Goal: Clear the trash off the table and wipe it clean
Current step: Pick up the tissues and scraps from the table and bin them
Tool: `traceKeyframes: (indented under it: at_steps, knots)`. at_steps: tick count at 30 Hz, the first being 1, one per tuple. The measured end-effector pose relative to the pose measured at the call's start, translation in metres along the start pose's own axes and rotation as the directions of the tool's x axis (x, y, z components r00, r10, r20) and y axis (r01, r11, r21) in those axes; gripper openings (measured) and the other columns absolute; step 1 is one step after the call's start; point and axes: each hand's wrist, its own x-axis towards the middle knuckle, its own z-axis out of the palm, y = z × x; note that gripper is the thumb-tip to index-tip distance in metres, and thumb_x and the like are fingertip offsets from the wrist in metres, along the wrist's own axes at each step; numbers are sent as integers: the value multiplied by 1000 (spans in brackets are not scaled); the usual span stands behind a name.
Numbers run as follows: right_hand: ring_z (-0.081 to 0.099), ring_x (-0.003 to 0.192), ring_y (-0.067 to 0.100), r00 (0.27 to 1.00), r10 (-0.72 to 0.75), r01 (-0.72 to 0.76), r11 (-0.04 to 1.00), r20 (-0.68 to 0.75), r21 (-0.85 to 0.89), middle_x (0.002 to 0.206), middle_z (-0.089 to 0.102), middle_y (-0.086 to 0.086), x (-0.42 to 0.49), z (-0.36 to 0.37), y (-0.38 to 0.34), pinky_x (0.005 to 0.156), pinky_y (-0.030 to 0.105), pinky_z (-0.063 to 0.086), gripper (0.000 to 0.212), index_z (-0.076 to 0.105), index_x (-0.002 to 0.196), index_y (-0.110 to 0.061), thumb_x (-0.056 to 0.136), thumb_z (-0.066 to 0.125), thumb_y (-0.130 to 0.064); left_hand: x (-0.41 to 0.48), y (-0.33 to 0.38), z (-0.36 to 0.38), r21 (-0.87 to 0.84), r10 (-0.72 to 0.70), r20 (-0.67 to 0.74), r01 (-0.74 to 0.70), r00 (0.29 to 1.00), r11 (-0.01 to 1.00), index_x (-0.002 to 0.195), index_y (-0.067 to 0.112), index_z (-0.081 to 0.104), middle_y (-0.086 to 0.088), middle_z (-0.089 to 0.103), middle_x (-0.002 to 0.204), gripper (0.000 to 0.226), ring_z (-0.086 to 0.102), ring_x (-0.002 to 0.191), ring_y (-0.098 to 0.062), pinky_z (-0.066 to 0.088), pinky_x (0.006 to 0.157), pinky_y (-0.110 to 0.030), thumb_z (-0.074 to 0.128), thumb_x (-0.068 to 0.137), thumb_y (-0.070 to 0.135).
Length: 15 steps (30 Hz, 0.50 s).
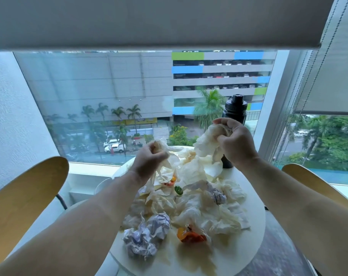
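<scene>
On the round white table (pixel 254 242), nearest its front edge, lie a brownish spill (pixel 201 261), crumpled lined paper (pixel 145 234) and an orange wrapper (pixel 191 236). Past them, a heap of tissues (pixel 207 206) covers the table's middle. Above its far side, the left hand (pixel 149 160) and right hand (pixel 236 140) each have fingers clenched on a tissue wad. A black bottle (pixel 235 110) stands at the table's far edge.

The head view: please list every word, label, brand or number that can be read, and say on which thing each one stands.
None can be read.
Yellow sign on the building outside: has marks, too blurred to read.
Crumpled lined paper on the table: faint lines, no legible words.
Black bottle: no label visible.
Orange wrapper: no legible print.
</scene>
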Motion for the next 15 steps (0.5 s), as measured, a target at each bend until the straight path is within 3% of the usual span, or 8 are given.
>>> traceKeyframes:
  at_steps: [3, 5, 7, 9, 11, 13, 15]
  knots:
    - [70, 87, 7, 998, -24, 23, 999, -55, -22, 94, 76, -6, 2, 1, -3, 79, 21, 57, 41, 78, 97, -21, 87, 50, 8, -3, -4, 3, 164, 31, -103, -14, 994, 986, 74, 16, 51, 3, 44, 67, 28, 39, 62, -13, 39, 53, -17, 57, 87, -8]
    - [66, 78, 2, 998, -4, 5, 1000, -65, 13, 86, 71, -10, 4, 2, -7, 72, 20, 53, 40, 71, 95, -22, 91, 46, 8, -5, -3, 3, 188, 41, -183, -6, 982, 982, 74, 13, 52, 0, 45, 67, 27, 41, 64, -15, 40, 52, -17, 52, 89, -10]
    - [62, 74, 1, 997, 38, -33, 997, -69, 73, 82, 66, -12, 4, 3, -11, 70, 23, 50, 40, 65, 93, -24, 94, 41, 8, -6, -1, -1, 113, 23, -223, 3, 975, 994, 81, 3, 56, -9, 53, 75, 18, 52, 72, -22, 50, 58, -22, 51, 89, -12]
    - [66, 82, 18, 991, 127, -116, 977, -52, 178, 84, 64, -8, 3, 7, -13, 73, 35, 57, 36, 62, 93, -25, 97, 41, 4, -10, 2, -4, -10, -19, -251, 17, 968, 1000, 91, 3, 62, -16, 63, 91, 20, 64, 86, -30, 61, 68, -31, 50, 91, -13]
    - [71, 89, 30, 970, 243, -229, 935, -19, 271, 90, 63, -3, 0, 11, -16, 71, 45, 62, 25, 63, 106, -20, 104, 43, -6, -18, 8, -5, -130, -56, -275, 21, 960, 991, 101, 7, 63, -20, 66, 105, 28, 70, 96, -33, 65, 73, -40, 44, 95, -13]
    - [74, 87, 24, 942, 327, -333, 885, 73, 327, 94, 63, 0, -3, 15, -19, 60, 34, 60, 21, 61, 123, -11, 109, 46, -19, -27, 15, -5, -259, -91, -284, 15, 954, 966, 103, 7, 61, -20, 64, 101, 30, 71, 88, -32, 65, 67, -43, 39, 97, -13]
    - [70, 69, 16, 905, 366, -426, 793, 218, 435, 96, 64, 6, -8, 20, -20, 50, 26, 53, 31, 55, 130, -9, 108, 56, -30, -38, 20, -7, -334, -104, -283, 3, 953, 943, 99, 6, 59, -16, 60, 87, 23, 64, 76, -28, 62, 63, -41, 42, 93, -9]
